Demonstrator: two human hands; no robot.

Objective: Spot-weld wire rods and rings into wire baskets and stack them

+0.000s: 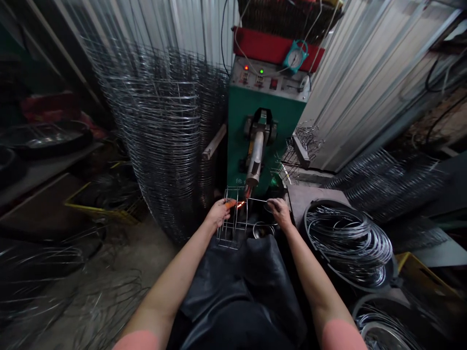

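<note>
My left hand grips the side of a wire basket frame, which stands upright in front of the machine. My right hand pinches a thin straight steel wire and holds it across the frame. An orange spark glows where the wire meets the frame, just below the electrode arm of a green spot welder. A small metal bowl sits beneath my hands. A black apron covers my lap.
A tall stack of wire frames rises left of the welder. Wire rings fill a black tub at right, with a second tub nearer me. Yellow crates stand at left. Corrugated metal sheeting backs the welder.
</note>
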